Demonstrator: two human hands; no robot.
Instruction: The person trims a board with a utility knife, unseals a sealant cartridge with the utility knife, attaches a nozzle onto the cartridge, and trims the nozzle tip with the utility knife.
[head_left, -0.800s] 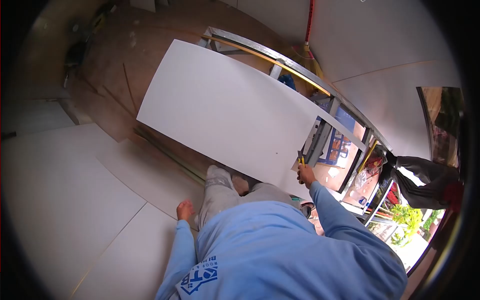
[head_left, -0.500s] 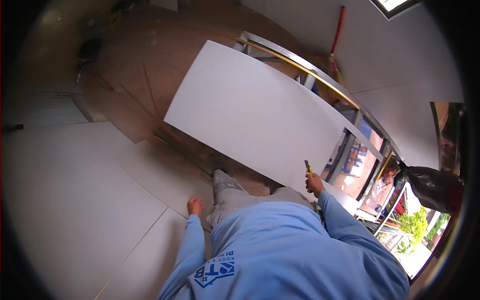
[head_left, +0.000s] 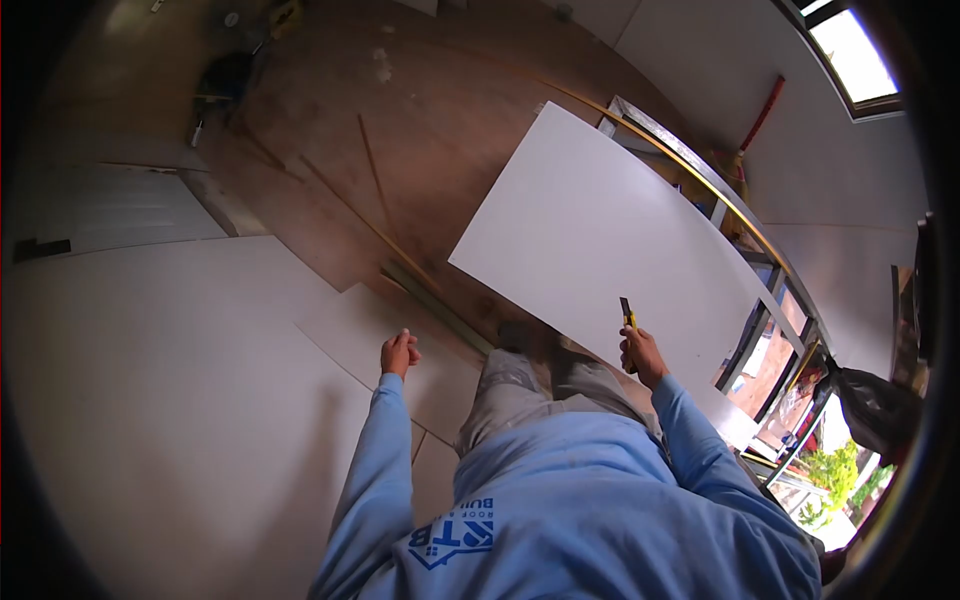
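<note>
My right hand (head_left: pixel 642 354) is wrapped around a yellow and black utility knife (head_left: pixel 627 314), with its tip pointing away from me. The hand and knife appear over the near edge of a large white board (head_left: pixel 610 220), which lies across a metal frame. My left hand (head_left: pixel 400 354) is held out at my left side with its fingers curled in, and nothing shows in it. Below and beyond that hand are large pale sheets (head_left: pixel 170 370) on the left; I see no contact with them.
A metal frame with a long rail (head_left: pixel 722 192) runs behind the white board. Thin strips (head_left: pixel 370 225) lie on the brown floor (head_left: pixel 330 90) ahead. A black bag (head_left: pixel 872 408) hangs at the right, beside a bright opening. A red tool-like bar (head_left: pixel 765 112) leans on the wall.
My view has turned left, so the white board sits farther right. My left hand has risen forward with its fingers curled. The knife stays in my right hand.
</note>
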